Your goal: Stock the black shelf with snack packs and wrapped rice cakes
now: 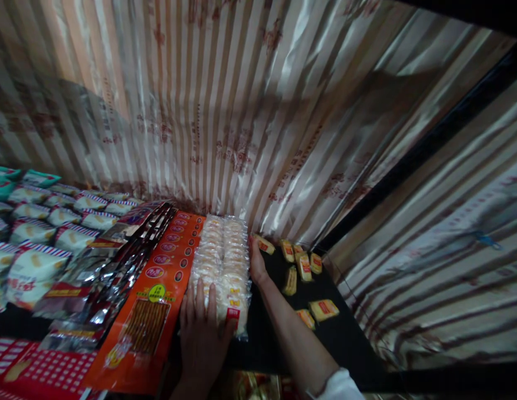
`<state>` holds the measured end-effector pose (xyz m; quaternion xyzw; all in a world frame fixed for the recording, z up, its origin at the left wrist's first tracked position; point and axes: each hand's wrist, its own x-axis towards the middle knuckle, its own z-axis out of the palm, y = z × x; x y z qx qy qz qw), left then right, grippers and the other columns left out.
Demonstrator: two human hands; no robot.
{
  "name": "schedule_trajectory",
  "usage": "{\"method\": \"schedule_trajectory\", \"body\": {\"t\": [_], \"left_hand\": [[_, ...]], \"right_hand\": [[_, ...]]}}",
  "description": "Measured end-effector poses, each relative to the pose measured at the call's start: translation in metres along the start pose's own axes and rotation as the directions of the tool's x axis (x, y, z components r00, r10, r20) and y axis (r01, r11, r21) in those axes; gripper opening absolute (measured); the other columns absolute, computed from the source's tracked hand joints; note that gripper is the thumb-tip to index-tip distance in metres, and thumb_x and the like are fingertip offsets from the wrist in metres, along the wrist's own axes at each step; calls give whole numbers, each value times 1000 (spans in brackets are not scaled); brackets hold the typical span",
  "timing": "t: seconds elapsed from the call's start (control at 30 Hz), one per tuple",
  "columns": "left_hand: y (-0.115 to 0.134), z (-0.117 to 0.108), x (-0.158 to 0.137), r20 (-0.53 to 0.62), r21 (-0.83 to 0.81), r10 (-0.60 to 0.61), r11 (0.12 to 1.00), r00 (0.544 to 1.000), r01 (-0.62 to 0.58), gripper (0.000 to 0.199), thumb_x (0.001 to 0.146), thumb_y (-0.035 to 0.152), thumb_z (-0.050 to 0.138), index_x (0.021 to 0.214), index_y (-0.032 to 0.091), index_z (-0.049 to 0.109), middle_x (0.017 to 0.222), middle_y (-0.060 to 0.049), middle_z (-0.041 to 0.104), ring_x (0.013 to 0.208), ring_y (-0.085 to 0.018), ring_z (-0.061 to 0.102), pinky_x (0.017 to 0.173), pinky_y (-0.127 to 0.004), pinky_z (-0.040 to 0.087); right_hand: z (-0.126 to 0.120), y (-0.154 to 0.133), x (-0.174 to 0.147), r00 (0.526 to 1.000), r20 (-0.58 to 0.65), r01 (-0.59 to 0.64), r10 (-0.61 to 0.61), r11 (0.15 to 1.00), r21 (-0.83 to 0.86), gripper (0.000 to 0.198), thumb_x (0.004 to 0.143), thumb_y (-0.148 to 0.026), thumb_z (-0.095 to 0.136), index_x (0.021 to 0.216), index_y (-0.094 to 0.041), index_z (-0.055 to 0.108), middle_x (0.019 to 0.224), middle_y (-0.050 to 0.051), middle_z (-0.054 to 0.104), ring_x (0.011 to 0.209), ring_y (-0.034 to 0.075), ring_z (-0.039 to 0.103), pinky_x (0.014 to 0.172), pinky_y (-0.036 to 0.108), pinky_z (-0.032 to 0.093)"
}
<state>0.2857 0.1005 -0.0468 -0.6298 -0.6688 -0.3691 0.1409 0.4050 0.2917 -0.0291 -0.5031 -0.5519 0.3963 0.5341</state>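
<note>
Two rows of clear-wrapped, round white crackers (223, 261) stand side by side on a black shelf. My left hand (203, 328) lies on the near end of the left row, fingers stretched out and apart. Along the right side of the rows, my right hand (257, 262) is held flat against the wrappers, its fingers partly hidden. Just beyond that hand is a small yellow wrapped snack (264, 245). A red label (233, 314) shows on the near end of the right row.
Left of the crackers leans an orange snack packet (158, 294), then a stack of shiny dark packets (129, 261) and several white bags (37, 272). Several yellow snacks (303, 266) lie scattered on the black shelf (275, 344). Striped sheeting (225, 111) hangs behind; a dark post (392, 161) slants at right.
</note>
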Motion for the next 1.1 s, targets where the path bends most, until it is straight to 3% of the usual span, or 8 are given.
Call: {"method": "schedule_trajectory", "body": {"t": [0.13,0.3,0.47,0.6,0.73,0.83,0.97,1.1], "left_hand": [[0,0,1,19,-7,-10,1000,1000,11,71,78,47,57,138,17,33,145,-15,30,135,-37,19,102,-53,31],[-1,2,0,29,-11,-15,1000,999,16,72,78,48,56,138,17,32,145,-15,31,135,-36,19,101,-54,30],[-1,3,-1,38,10,-18,1000,999,17,71,77,49,56,137,16,34,144,-15,32,135,-37,20,100,-53,31],[-2,4,-1,36,18,-16,1000,999,15,70,78,48,56,137,17,34,144,-14,33,134,-36,22,101,-52,31],[-3,6,-1,22,23,-2,1000,1000,2,71,77,48,55,137,17,35,143,-15,34,132,-36,26,101,-52,31],[-4,7,-2,3,20,0,1000,1000,0,72,77,49,55,138,19,34,142,-13,37,132,-36,26,99,-51,32],[-4,10,-3,-18,10,5,1000,1000,-5,74,76,48,56,139,18,31,142,-14,37,132,-37,27,99,-51,32],[-6,13,-5,-26,24,26,999,999,-25,78,75,48,57,140,16,29,142,-16,35,131,-38,28,98,-52,31]], "right_hand": [[2,-7,-2,987,113,-118,114,992,34,79,84,-68,10,128,-15,51,106,8,68,109,23,56,98,40,39],[2,-7,-7,973,164,-169,161,985,34,81,80,-73,15,127,-17,51,107,7,68,108,23,57,96,39,41],[1,-6,1,982,126,-154,137,979,135,83,80,-73,17,126,-14,51,112,9,65,111,24,56,97,39,42],[-3,-9,23,992,52,-121,115,981,152,80,80,-71,23,128,-12,48,127,10,55,119,23,50,101,37,38],[-5,-17,52,997,55,-48,53,995,-83,78,80,-70,28,127,-11,49,136,11,46,126,22,41,109,37,27],[2,-23,74,995,94,17,11,958,-286,72,78,-67,40,123,-13,54,137,11,46,130,22,36,112,38,17],[18,-23,99,986,166,42,22,927,-374,62,76,-62,49,116,-16,60,134,8,49,131,22,35,112,40,15],[28,-19,115,979,202,62,29,903,-425,58,74,-57,56,108,-11,64,128,13,54,130,25,36,112,38,12]]}}
